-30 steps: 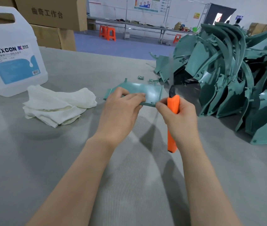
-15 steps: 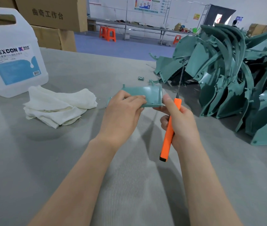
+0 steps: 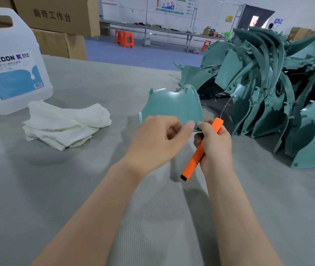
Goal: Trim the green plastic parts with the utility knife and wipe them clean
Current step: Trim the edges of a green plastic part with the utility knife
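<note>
A curved green plastic part [image 3: 174,105] stands tilted up above the grey table, its smooth face toward me. My left hand [image 3: 156,139] pinches its lower edge between thumb and fingers. My right hand [image 3: 215,143] grips an orange utility knife [image 3: 200,150] and its thumb touches the part's lower right corner. The knife's thin blade points up and away toward the pile. A white cloth [image 3: 64,124] lies crumpled to the left.
A big pile of green plastic parts [image 3: 272,89] fills the table's right side. A white DEXCON jug [image 3: 10,62] stands at far left, with cardboard boxes [image 3: 60,22] behind it. The grey table [image 3: 37,189] stretches toward me.
The green part has been tipped from lying nearly flat to standing upright, facing me. The knife has swung so its handle slants down-left, and both hands have shifted slightly right.
</note>
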Demonstrator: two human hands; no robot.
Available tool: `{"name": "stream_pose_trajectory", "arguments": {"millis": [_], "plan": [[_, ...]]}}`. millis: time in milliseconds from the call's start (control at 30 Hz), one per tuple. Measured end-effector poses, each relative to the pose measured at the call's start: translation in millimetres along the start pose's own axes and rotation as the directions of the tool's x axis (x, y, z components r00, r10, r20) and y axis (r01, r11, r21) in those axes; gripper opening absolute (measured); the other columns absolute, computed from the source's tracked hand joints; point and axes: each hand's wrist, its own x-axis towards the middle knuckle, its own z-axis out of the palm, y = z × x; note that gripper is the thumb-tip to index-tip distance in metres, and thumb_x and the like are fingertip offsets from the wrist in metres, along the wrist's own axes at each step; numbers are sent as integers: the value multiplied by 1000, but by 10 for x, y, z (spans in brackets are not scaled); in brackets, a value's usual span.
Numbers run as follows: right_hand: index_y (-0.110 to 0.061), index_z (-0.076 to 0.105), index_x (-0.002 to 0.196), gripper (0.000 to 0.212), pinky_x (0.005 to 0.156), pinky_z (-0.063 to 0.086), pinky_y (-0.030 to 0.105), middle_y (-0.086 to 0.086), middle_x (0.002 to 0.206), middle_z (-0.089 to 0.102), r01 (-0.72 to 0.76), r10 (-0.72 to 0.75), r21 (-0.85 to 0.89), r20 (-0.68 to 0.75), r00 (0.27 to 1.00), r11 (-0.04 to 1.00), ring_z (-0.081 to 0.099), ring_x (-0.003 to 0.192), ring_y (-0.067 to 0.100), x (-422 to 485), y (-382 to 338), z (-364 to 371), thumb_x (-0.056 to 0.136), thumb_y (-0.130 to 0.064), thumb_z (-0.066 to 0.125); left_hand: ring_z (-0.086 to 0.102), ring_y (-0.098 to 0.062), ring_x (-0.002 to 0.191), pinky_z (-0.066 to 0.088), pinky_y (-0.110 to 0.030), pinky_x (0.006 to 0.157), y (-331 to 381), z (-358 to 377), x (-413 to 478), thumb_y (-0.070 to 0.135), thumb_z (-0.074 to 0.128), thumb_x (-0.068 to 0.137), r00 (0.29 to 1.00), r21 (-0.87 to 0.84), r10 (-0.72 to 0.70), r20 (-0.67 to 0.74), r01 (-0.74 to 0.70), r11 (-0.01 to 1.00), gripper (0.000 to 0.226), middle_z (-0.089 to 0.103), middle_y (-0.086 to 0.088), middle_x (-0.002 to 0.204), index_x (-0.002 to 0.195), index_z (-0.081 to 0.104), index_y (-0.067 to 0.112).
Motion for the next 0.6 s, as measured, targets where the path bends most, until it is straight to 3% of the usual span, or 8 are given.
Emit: {"name": "stream_pose_trajectory", "arguments": {"millis": [33,100,133,200,333,433,533,600], "plan": [[-12,54,79,17,46,35,20,-1,60,52,-24,25,51,-5,1000,998,40,42,9,9,7,-5,91,1,55,44,-14,42,38,-26,46,-11,21,-7,59,42,91,949,-33,-182,258,197,980,57,58,2,47,63,62,13],[-12,52,77,19,43,34,19,-2,58,51,-61,60,102,9,998,993,38,40,8,25,27,-12,91,1,55,45,-9,41,34,-18,42,-74,55,-12,73,25,87,711,7,-423,562,507,862,76,69,-1,59,73,66,11],[-12,52,76,20,41,32,18,-4,54,51,-69,67,82,26,997,994,37,38,7,26,36,-10,91,1,56,44,-9,40,32,-17,41,-115,71,-7,78,22,83,667,-25,-487,564,603,797,80,68,-1,60,74,65,11],[-12,52,77,19,38,29,19,-9,45,47,-81,81,-7,74,994,997,35,36,7,27,67,-4,90,0,57,38,-9,39,26,-17,41,-222,99,38,84,30,75,700,-164,-611,369,697,699,74,57,2,54,70,58,16],[-11,51,80,16,38,28,20,-3,55,46,-87,113,-143,191,975,986,34,35,9,9,133,57,91,-2,58,35,-7,39,27,-17,39,-356,189,72,52,58,85,715,-717,-669,203,574,395,34,46,3,53,87,59,18],[-14,52,79,18,39,30,19,-3,58,48,-16,49,-195,165,985,981,36,35,8,-19,154,86,93,-19,62,43,-5,41,35,-15,40,-335,219,59,22,59,90,723,-830,-666,183,477,290,14,52,2,51,99,59,11],[-18,52,83,36,49,37,22,-9,67,60,98,-60,-334,123,991,937,44,43,7,-20,150,82,94,-52,52,44,-5,41,37,-13,40,-325,149,92,18,58,90,704,-902,-692,160,389,188,6,53,1,51,87,57,12],[-19,52,86,37,59,38,31,-4,73,60,184,-129,-392,162,978,901,47,54,10,-28,152,79,97,-54,45,44,-5,41,37,-13,40,-317,93,119,17,58,89,696,-933,-704,141,331,140,9,53,0,52,83,56,12]]}}
